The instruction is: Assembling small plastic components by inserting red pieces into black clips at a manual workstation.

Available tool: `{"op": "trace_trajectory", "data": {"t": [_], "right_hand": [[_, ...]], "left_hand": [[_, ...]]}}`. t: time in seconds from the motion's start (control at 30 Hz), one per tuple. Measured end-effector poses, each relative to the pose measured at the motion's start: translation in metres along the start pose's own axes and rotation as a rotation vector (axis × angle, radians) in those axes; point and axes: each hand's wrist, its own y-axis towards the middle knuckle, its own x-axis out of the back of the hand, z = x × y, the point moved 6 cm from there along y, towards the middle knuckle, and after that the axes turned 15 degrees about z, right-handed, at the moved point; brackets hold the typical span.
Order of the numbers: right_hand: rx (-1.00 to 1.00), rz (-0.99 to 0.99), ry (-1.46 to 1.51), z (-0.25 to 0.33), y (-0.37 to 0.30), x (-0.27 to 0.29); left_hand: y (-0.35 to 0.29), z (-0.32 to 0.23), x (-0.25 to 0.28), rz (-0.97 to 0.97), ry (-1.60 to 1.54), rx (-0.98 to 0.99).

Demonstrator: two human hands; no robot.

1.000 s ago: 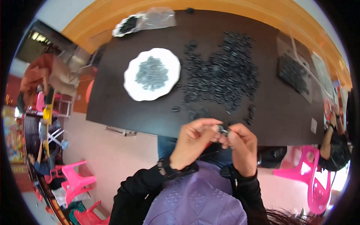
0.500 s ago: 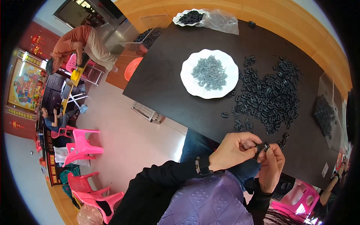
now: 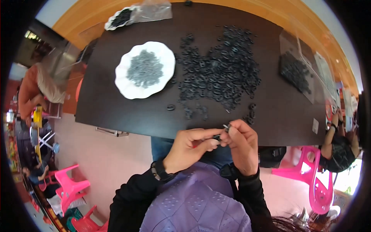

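Both hands are raised in front of my body at the table's near edge, fingertips almost meeting. My left hand (image 3: 187,150) pinches a small black plastic piece (image 3: 217,137) between thumb and fingers. My right hand (image 3: 244,146) is closed on a small black part with a silvery pin (image 3: 226,126) sticking out near the fingertips. Just beyond them spreads a heap of black oval plastic pieces (image 3: 224,73). Left of the heap is a white scalloped plate (image 3: 123,86), heaped with small grey metal pins (image 3: 145,69).
At the far left stand a second white plate (image 3: 109,26) of black parts and a clear plastic bag (image 3: 154,11). A clear container (image 3: 295,73) of black pieces sits on the right. Pink plastic stools (image 3: 69,185) stand on the floor; other people are at both sides.
The view has swung to the right, so the table and heap appear farther left. Both hands still hold their small parts close together, the silvery pin now more visible.
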Motion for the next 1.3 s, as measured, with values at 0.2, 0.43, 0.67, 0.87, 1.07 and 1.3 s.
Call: {"op": "trace_trajectory", "data": {"t": [0.2,0.43,0.67,0.87,1.07,1.3], "right_hand": [[-0.065,0.009,-0.112,0.01,-0.007,0.005],[-0.138,0.027,-0.175,0.013,-0.013,0.001],[-0.162,0.037,-0.182,0.011,-0.016,-0.001],[-0.159,0.048,-0.173,0.011,-0.016,-0.004],[-0.174,0.091,-0.18,0.011,-0.018,-0.003],[-0.169,0.073,-0.268,0.01,-0.018,-0.002]], "left_hand": [[0.0,0.003,0.002,-0.086,-0.181,-0.105],[-0.004,-0.007,0.007,-0.158,0.019,-0.192],[-0.005,-0.008,0.007,-0.172,-0.04,-0.163],[-0.005,-0.007,0.007,-0.185,-0.033,-0.151],[-0.005,-0.006,0.007,-0.185,-0.001,-0.188],[-0.006,-0.006,0.008,-0.167,0.096,-0.206]]}}
